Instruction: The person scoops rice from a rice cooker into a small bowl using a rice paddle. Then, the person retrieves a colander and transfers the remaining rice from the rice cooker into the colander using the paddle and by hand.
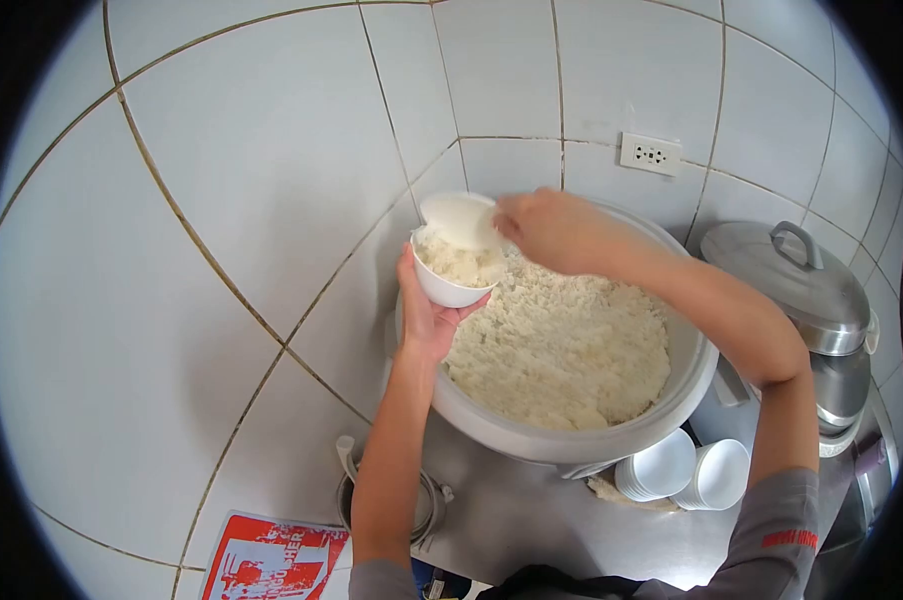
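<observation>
A white bowl [453, 291] with cooked rice [451, 258] in it rests in my left hand [431, 318], whose fingers cup it from below and along the side. My right hand [556, 232], slightly blurred, is closed on a white rice paddle [459, 218]. The paddle's broad head is over the bowl's far side, against the rice; its handle is hidden in my fist. Both hands are above the left rear part of a big round white tub [491, 425] holding a wide bed of rice [571, 350].
Stacked white bowls [661, 468] stand before the tub on a metal counter [531, 510]. At right are lidded metal pots [796, 280]. A metal container [426, 510] with a white handle sits front left, near a red-and-white sign [271, 560]. Tiled walls with an outlet [650, 154] close the back.
</observation>
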A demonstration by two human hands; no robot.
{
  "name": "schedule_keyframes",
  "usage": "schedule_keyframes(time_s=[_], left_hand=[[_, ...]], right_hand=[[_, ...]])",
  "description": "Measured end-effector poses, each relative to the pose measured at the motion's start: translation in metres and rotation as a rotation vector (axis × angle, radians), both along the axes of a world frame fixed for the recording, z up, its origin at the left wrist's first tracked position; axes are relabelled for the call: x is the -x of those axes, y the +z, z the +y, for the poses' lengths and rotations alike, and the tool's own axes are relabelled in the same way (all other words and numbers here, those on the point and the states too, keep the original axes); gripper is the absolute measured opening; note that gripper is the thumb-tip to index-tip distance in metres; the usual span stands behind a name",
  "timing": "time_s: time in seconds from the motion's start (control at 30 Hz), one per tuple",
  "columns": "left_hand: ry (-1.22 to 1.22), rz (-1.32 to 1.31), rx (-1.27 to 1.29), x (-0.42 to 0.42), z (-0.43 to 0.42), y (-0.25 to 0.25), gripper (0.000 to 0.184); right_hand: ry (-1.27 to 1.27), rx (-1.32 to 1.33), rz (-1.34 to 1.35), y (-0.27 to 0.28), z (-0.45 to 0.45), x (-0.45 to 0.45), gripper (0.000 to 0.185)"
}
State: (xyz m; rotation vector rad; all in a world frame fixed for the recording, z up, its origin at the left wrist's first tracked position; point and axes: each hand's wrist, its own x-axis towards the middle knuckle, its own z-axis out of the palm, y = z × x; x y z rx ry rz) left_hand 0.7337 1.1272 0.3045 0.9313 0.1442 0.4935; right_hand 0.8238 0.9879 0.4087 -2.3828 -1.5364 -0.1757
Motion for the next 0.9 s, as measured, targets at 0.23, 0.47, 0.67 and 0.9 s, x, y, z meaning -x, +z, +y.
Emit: schedule_keyframes(time_s=[0.23,0.47,0.67,0.9], left_hand=[[-0.097,-0.109,0.074,0.004,0.000,0.000,0.071],[-0.101,-0.092,0.078,0.006,-0.003,0.003,0.074],[-0.304,-0.054,-0.049,0.004,0.003,-0.002,0.073],[-0.219,-0.038,-0.057,0.002,-0.004,-0.001,0.071]], right_hand=[[0.063,0.122,-0.177,-0.010,-0.008,0.007,0.028],[0.160,0.039,-0.131,0.039,-0.033,0.001,0.025],[0.109,0.085,-0.300,0.021,-0.036,-0.002,0.024],[0.136,-0.004,-0.549,-0.017,-0.013,-0.001,0.020]])
